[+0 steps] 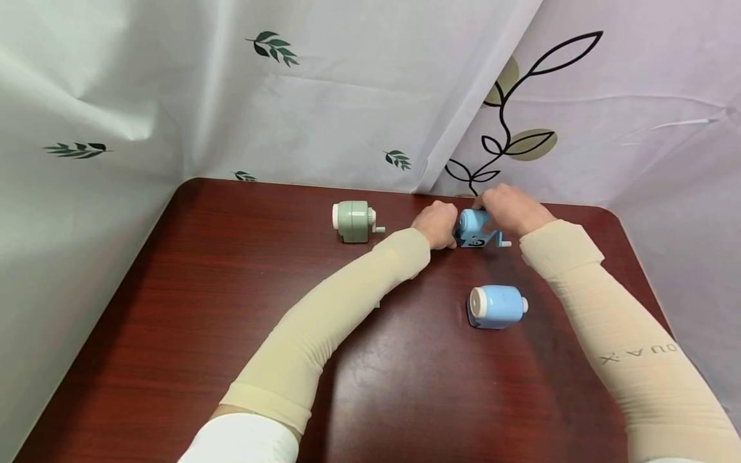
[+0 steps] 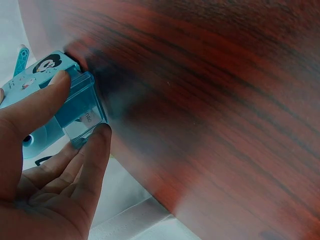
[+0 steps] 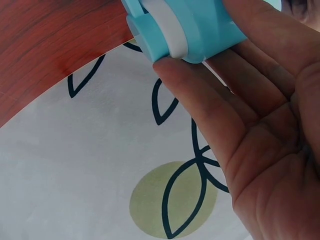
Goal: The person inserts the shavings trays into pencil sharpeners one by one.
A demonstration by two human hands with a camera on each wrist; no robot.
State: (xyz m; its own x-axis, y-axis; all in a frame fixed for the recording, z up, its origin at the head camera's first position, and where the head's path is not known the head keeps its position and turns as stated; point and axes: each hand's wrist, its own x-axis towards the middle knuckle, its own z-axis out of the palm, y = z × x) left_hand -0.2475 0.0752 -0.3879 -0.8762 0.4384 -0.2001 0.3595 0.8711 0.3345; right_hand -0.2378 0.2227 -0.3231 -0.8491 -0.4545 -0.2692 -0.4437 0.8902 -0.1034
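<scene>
A turquoise crank pencil sharpener (image 1: 473, 222) with a cartoon picture on its side stands near the table's back edge, between both hands. My left hand (image 1: 437, 224) pinches its see-through shavings drawer (image 2: 82, 112), thumb on one side and fingertips on the other. Around the sharpener's body, my right hand (image 1: 512, 209) grips from above and behind. In the right wrist view, its thumb and fingers (image 3: 200, 95) lie on opposite sides of the turquoise body, close to a white ring. The small crank (image 1: 502, 242) sticks out to the right.
A green crank sharpener (image 1: 353, 222) stands left of my left hand. Nearer to me is a light blue sharpener (image 1: 500, 303) with a white round end. The dark red table (image 1: 231, 308) meets white printed sheets (image 1: 324, 116) at the back and sides.
</scene>
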